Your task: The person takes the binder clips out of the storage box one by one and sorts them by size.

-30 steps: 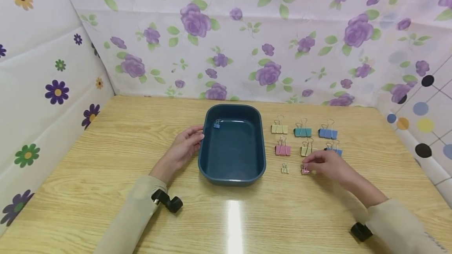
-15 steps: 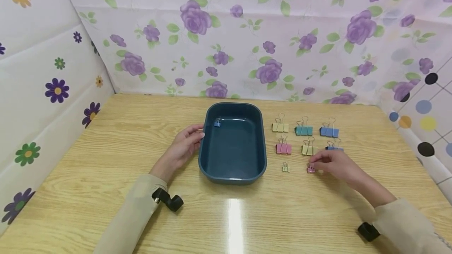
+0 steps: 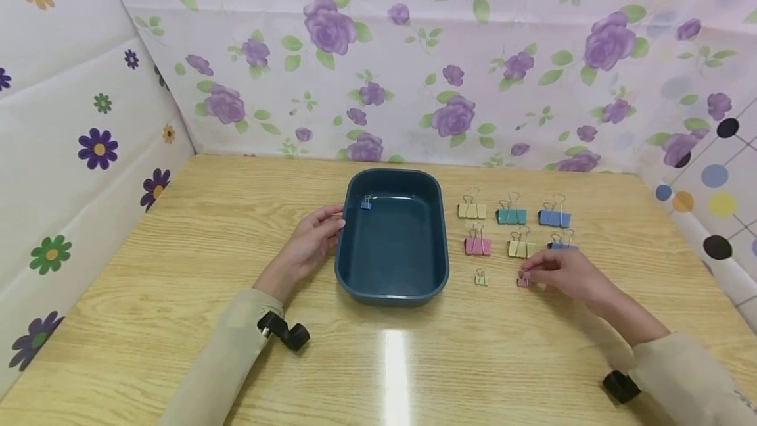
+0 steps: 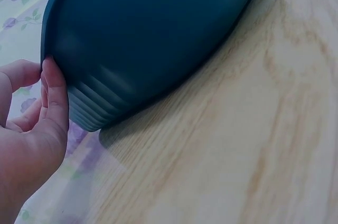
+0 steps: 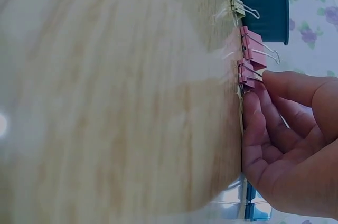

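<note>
Head view: a small pink binder clip (image 3: 523, 281) sits on the wooden table (image 3: 177, 268) at the right end of the nearest row of clips, just right of a small pale green clip (image 3: 481, 277) and near the right wall of the dark teal tray (image 3: 440, 261); its body rests on the table; in the right wrist view the same clip (image 5: 246, 73) has its wire handles running away from the tabletop towards the fingertips, so its long axis stands roughly upright from the table; the exact tilt cannot be told. The right hand (image 3: 564, 273) lies low over the table with fingers curled and close together; thumb and forefinger (image 5: 288, 84) pinch the wire handles of this clip; the remaining fingers are folded beneath. The left hand (image 3: 310, 242) rests against the tray's left wall; its fingers (image 4: 54, 94) are held together and nearly straight, pressed on the ribbed outer wall just below the rim; they hold nothing. Behind the pink clip stand a larger pink clip (image 3: 477, 244), a yellow-green clip (image 3: 520, 246) and a blue clip (image 3: 560, 241) partly hidden by the right hand; further back a yellow clip (image 3: 471, 209), a teal clip (image 3: 511, 214) and another blue clip (image 3: 554, 216); a small blue clip (image 3: 367, 203) lies inside the tray at its far left corner.
</note>
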`<state>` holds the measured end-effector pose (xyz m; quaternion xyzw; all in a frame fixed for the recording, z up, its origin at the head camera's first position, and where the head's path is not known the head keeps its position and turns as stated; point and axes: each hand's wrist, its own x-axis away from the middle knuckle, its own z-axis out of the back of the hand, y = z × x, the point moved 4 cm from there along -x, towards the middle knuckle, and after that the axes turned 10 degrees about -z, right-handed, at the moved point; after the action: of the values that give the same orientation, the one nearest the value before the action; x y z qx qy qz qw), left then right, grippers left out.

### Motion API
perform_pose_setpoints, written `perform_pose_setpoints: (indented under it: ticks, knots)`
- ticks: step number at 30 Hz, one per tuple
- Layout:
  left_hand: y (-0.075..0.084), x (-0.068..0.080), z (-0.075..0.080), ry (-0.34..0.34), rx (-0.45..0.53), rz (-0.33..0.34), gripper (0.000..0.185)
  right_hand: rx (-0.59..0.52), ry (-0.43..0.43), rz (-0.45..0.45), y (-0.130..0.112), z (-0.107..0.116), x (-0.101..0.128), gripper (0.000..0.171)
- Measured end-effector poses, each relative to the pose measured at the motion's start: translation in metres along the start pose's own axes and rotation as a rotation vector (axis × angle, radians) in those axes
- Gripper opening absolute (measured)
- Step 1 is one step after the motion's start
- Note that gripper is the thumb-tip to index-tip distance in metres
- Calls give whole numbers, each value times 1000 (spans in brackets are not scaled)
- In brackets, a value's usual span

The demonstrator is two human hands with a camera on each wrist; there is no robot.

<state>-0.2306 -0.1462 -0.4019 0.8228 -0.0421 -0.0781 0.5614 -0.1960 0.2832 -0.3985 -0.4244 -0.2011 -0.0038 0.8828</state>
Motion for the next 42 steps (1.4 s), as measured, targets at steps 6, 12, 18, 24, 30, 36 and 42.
perform_pose_setpoints:
  ticks: [6,12,18,24,30,36,42]
  knots:
    - [1,0,0,2,11,4,40,-11,-17,-5,-2,2,0,29]
    - [1,0,0,5,5,8,38,17,-3,22,-8,12,6,34]
    - [-1,0,0,-4,-15,5,39,54,25,48,-19,26,12,43]
    - [0,-1,1,-8,-30,0,41,34,51,79,-41,34,15,46]
    - [-1,0,0,-9,-28,0,41,44,87,124,-69,40,17,40]
    - [-2,0,0,-9,-29,2,39,33,115,168,-97,32,17,43]
    - [-1,0,1,-17,-21,-8,43,-45,79,187,-125,11,12,47]
